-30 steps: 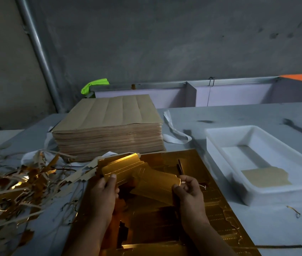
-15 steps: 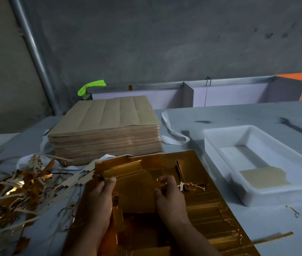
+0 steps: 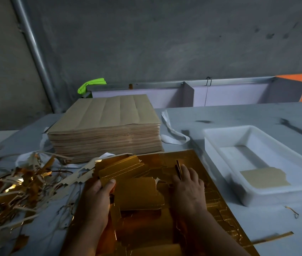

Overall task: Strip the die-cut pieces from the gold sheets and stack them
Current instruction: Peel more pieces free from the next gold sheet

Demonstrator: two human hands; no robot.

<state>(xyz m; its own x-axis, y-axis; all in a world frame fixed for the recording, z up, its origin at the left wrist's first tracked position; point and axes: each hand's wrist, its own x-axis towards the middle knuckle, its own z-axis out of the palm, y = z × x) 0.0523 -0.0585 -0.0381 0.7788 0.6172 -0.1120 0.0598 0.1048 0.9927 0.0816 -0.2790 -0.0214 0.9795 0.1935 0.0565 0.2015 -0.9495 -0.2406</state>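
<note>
A gold die-cut sheet (image 3: 218,196) lies on the grey table in front of me. My left hand (image 3: 98,198) holds several stripped gold pieces (image 3: 122,171) at their near edge, thumb on top. Another loose gold piece (image 3: 137,193) lies between my hands. My right hand (image 3: 188,187) presses down on the sheet with fingers extended, touching a thin upright gold tab (image 3: 178,168). A tall stack of brown-backed sheets (image 3: 107,130) stands behind.
A heap of gold and brown waste strips (image 3: 15,189) covers the table at the left. A white plastic tray (image 3: 226,143) at the right holds a beige cut piece (image 3: 264,179). A white strap (image 3: 172,133) lies beside the stack. One gold strip (image 3: 274,238) lies near right.
My right hand let go of the piece it held a second ago and moved down and right onto the sheet. The left hand's pieces stayed put.
</note>
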